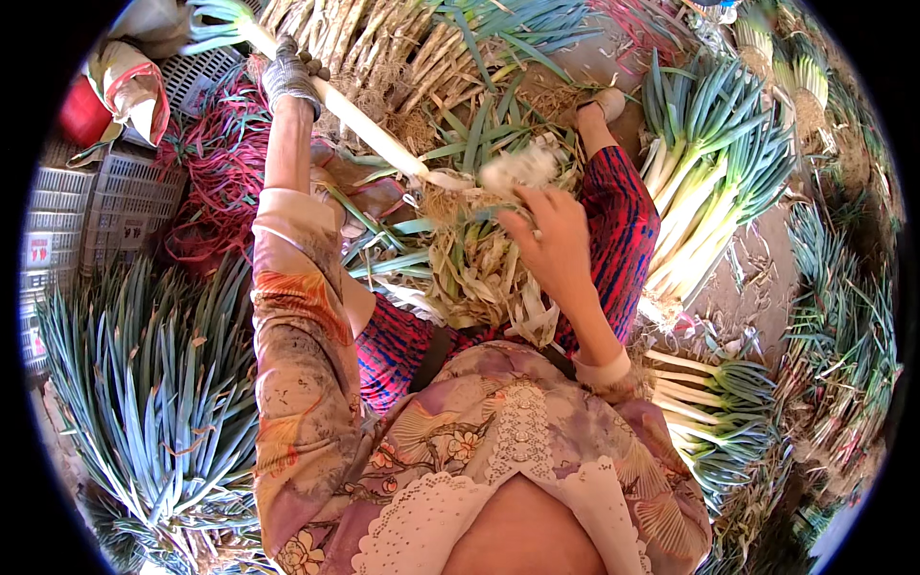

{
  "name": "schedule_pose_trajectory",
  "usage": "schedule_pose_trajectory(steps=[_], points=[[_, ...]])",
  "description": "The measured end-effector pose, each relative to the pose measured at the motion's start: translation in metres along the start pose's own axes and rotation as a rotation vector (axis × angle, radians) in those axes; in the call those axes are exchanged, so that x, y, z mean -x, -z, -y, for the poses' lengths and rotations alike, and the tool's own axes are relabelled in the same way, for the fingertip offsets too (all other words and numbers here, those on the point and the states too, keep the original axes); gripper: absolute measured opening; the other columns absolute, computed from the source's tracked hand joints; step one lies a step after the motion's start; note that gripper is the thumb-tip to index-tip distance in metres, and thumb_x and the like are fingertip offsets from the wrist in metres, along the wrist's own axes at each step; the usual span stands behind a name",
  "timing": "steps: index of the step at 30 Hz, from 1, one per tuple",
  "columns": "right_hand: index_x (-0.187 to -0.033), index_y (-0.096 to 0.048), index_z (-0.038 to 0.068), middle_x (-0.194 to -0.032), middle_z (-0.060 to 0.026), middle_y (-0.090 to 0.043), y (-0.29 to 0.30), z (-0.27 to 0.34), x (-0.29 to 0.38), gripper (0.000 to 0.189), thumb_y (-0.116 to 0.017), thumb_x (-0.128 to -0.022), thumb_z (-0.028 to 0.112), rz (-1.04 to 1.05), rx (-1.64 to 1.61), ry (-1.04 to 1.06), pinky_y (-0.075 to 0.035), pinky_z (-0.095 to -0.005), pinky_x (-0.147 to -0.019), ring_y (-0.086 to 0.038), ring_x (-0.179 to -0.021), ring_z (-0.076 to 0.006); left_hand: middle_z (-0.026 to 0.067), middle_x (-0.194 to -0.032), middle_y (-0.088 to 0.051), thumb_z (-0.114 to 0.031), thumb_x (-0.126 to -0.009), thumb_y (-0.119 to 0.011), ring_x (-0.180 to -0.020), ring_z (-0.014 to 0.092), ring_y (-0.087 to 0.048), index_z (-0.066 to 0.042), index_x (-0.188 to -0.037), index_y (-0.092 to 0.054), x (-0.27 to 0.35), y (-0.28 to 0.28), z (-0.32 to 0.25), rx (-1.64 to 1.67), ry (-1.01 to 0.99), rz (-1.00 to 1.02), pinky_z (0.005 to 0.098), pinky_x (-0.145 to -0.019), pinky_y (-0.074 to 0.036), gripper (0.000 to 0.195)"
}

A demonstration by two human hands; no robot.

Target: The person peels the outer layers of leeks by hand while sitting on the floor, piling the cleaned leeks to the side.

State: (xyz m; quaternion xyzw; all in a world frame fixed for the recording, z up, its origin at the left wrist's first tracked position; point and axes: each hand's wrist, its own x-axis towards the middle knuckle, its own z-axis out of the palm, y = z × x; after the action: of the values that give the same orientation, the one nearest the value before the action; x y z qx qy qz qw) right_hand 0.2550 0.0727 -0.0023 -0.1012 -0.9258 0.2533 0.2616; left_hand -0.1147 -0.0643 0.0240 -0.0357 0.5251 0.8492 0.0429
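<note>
My left hand, in a grey knit glove, is closed around the upper white shaft of a large green onion. Its green leaves point to the top left, and its root end lies near the middle of the view. My right hand is bare and slightly blurred, right of that root end, with its fingers curled. A blurred pale clump, perhaps peeled skin or roots, is just beyond its fingertips; whether they touch it is unclear. Dry peeled leaves are heaped between my legs.
Unpeeled green onions lie ahead. White-stemmed ones are stacked at right, with a smaller row below. Pink ties and plastic crates are at left, above a big leafy bundle. More bundles line the far right.
</note>
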Motion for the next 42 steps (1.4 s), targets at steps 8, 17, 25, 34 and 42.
schedule_pose_trajectory(steps=[8,17,25,34,42], points=[[-0.073,-0.048,-0.001,-0.067,-0.0172,-0.046,-0.039,0.004,0.019,0.029,-0.055,-0.085,0.025,0.382,-0.38,-0.009,-0.036,-0.0397,-0.059,-0.048,-0.062,-0.0323,-0.0034,-0.053,-0.035,-0.028,-0.089,-0.052,-0.039,0.009,-0.033,-0.01,-0.082,-0.046,0.011,-0.01,-0.009,0.023,-0.021,0.142,0.0254,-0.037,-0.03,0.021],[-0.085,-0.061,0.005,-0.073,-0.0098,-0.054,-0.005,-0.007,0.052,0.027,-0.067,-0.073,0.029,0.212,0.103,0.017,-0.041,-0.0374,-0.064,-0.053,-0.07,-0.0294,-0.0045,-0.055,-0.038,-0.03,-0.092,-0.047,-0.041,0.009,-0.038,-0.003,-0.093,-0.05,-0.02,0.026,-0.027,0.308,0.039,0.553,0.0285,-0.042,-0.034,0.027],[-0.075,-0.057,0.006,-0.069,-0.0081,-0.054,-0.028,0.031,-0.003,0.019,-0.064,-0.075,0.023,-0.024,-0.192,0.182,-0.042,-0.037,-0.06,-0.054,-0.066,-0.026,-0.0066,-0.054,-0.037,-0.023,-0.088,-0.053,-0.039,0.006,-0.032,-0.012,-0.077,-0.047,0.029,-0.014,-0.015,0.452,0.077,0.808,0.0235,-0.041,-0.031,0.017],[-0.068,-0.049,0.009,-0.057,-0.0033,-0.046,-0.008,0.042,0.034,0.009,-0.056,-0.069,0.014,-0.031,-0.073,0.254,-0.036,-0.0334,-0.057,-0.049,-0.055,-0.0208,-0.0068,-0.052,-0.027,-0.031,-0.094,-0.041,-0.038,0.005,-0.025,-0.001,-0.098,-0.054,0.031,-0.012,0.002,0.251,0.183,0.726,0.0219,-0.037,-0.025,0.033],[-0.068,-0.048,0.005,-0.063,-0.0135,-0.052,0.056,0.025,0.104,0.018,-0.054,-0.078,0.018,0.314,-0.14,-0.085,-0.04,-0.0417,-0.058,-0.052,-0.061,-0.0327,-0.005,-0.051,-0.033,-0.035,-0.091,-0.047,-0.036,0.007,-0.03,-0.002,-0.104,-0.054,0.056,-0.054,0.041,0.128,0.203,0.598,0.0241,-0.034,-0.029,0.036]])
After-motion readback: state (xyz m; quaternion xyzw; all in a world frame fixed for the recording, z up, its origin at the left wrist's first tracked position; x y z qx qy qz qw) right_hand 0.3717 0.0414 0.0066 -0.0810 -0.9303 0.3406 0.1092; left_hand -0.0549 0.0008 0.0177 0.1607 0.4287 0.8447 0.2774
